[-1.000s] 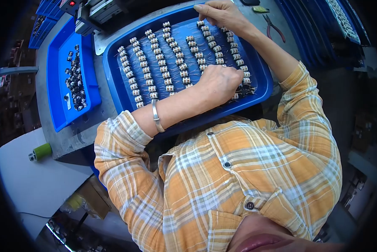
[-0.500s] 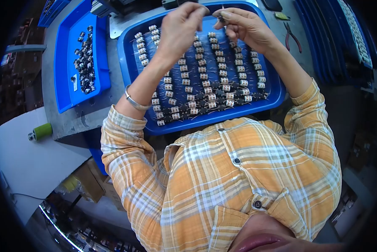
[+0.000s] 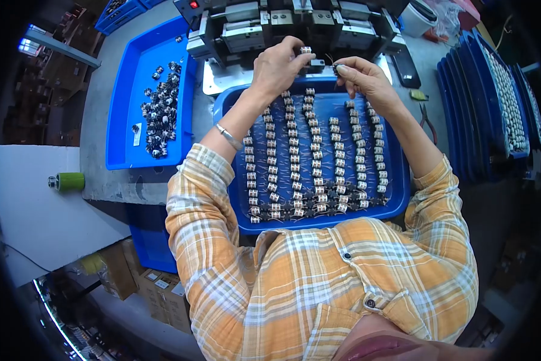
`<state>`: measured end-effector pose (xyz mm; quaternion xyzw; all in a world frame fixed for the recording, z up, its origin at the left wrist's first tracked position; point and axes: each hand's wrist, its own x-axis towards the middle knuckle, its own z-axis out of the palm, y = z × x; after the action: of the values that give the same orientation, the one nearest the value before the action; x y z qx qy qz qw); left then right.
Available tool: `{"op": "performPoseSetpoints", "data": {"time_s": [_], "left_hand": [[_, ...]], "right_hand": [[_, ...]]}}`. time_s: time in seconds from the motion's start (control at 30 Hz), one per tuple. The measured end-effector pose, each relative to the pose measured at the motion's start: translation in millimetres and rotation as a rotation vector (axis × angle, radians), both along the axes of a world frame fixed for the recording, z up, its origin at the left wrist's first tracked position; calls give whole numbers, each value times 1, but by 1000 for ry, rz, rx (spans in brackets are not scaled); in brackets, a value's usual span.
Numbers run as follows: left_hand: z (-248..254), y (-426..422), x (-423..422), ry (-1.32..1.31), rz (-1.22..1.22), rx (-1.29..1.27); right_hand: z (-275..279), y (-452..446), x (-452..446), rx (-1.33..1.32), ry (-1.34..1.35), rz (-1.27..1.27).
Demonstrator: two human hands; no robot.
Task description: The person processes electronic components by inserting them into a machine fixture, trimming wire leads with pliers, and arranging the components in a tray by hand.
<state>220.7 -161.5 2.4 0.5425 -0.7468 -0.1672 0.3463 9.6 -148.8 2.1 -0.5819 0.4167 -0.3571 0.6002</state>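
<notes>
My left hand [image 3: 276,69], closed in a pinch, holds a small white-banded wired part [image 3: 306,50] between thumb and forefinger at the front of the metal machine [image 3: 243,33]. To its right, the thumb and fingers of my right hand [image 3: 368,83] grip a small dark part with thin wire leads [image 3: 337,68]. Both hands are above the far edge of a blue tray [image 3: 316,225]. Long rows of similar white-and-black parts [image 3: 294,142] lie in that tray, with wire leads sticking out sideways.
On the left, a blue bin [image 3: 121,129] contains a heap of loose parts [image 3: 161,111]. Pliers [image 3: 427,122], a yellow-green item [image 3: 419,94] and a dark flat object [image 3: 406,71] lie to the right. Stacked blue trays [image 3: 463,114] stand farther right. A green cylinder [image 3: 71,182] rests on a white surface.
The view has tilted up, bringing the machine into sight. My left hand now shows a white-banded part in its pinch. My right hand still grips its small part.
</notes>
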Motion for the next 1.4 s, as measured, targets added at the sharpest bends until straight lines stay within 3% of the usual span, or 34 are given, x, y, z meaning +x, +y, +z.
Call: {"op": "performPoseSetpoints", "data": {"time_s": [0.03,0.13,0.17,0.23,0.37,0.7,0.8,0.87,0.97,1.1,1.17,1.2,1.33,1.4], "left_hand": [[2,-1,2,-19,-31,-10],[9,4,1,453,-17,65],[15,8,4,812,-36,416],[11,19,11,1291,-149,635],[-2,37,16,1473,-224,870],[-28,47,16,1598,-130,985],[-31,47,16,1653,-201,1014],[-24,48,11,1583,-102,956],[-26,49,11,1603,-103,947],[-27,51,13,1618,-131,935],[-24,52,15,1569,-82,892],[-21,54,18,1545,-54,883],[-24,58,22,1538,-77,906],[-21,57,14,1506,-81,909]], "right_hand": [[-2,-7,3,-27,4,-20],[0,-15,11,-120,57,-51],[0,-18,13,-155,63,-42],[-2,-23,19,-212,80,-20],[-1,-28,33,-285,130,-14],[7,-37,33,-420,383,23],[9,-41,35,-600,465,57],[9,-44,37,-843,554,120],[16,-41,42,-874,721,141],[13,-36,46,-968,677,69],[23,-22,37,-745,663,11],[18,-20,27,-785,620,-53],[25,3,-6,-395,1042,165],[25,10,-8,-374,1168,298]]}}
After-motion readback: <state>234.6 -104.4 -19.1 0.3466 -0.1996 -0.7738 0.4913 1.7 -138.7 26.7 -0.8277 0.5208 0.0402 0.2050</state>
